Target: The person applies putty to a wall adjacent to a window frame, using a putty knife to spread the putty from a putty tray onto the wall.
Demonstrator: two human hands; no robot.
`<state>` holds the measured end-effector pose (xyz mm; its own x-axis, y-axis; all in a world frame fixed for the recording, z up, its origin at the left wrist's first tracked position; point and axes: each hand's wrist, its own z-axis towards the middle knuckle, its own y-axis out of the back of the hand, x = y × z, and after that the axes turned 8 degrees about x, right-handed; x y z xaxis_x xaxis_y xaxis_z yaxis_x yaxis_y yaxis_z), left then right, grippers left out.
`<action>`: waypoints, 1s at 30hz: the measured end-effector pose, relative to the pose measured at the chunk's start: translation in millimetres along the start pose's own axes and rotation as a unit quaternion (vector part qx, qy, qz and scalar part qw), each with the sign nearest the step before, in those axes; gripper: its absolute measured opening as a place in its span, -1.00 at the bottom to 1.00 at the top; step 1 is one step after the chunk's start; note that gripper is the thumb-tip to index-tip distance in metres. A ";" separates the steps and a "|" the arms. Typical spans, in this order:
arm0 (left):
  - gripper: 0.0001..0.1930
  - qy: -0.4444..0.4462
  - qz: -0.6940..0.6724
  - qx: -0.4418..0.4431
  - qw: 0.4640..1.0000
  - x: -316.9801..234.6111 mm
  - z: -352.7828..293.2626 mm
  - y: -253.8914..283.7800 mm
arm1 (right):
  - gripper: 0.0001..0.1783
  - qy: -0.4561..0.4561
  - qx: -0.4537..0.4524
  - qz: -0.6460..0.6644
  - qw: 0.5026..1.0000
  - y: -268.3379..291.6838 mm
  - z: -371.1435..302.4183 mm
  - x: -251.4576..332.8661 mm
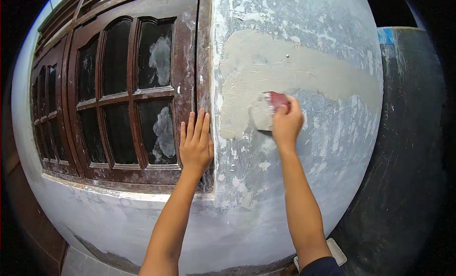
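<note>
My right hand (pixel 289 126) grips a dark red putty scraper (pixel 279 100), its fingers closed round the edge. Pale putty coats much of the scraper, and its blade side rests at the lower border of a beige putty patch (pixel 254 62). That patch spreads across a worn blue-white wall (pixel 304 166) and carries uneven trowel marks. My left hand (pixel 196 145) lies flat with fingers stretched upward against the brown wooden window frame (pixel 203 71), close to the wall corner. Nothing is held in it.
Brown window shutters (pixel 128 98) with dark glass panes fill the left; two panes bear whitish smears. Below them runs a pale sill (pixel 118 194). A dark panel (pixel 408 147) stands at the right. Beside my right elbow, low down, sits a white container (pixel 336 251).
</note>
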<state>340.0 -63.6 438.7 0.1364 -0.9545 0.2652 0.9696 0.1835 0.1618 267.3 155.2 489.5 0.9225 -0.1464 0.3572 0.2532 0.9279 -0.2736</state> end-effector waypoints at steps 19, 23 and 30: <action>-0.39 -0.005 -0.021 0.008 1.000 0.5 0.5 1.1 | -0.72 0.008 0.043 0.032 0.999 1.8 -7.5 9.1; -0.39 -0.010 -0.019 0.003 1.000 -2.9 0.8 0.7 | -0.73 -0.065 -0.024 -0.007 0.998 5.9 -1.1 -0.2; -0.42 0.006 -0.039 0.021 0.999 -0.8 -0.2 9.2 | -0.72 -0.094 -0.074 0.011 0.993 39.9 -16.1 -5.0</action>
<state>348.8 -61.2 439.8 0.0625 -0.9689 0.2394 0.9681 0.1171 0.2214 277.4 187.5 462.4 0.8608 -0.0478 0.5066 0.2875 0.8671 -0.4067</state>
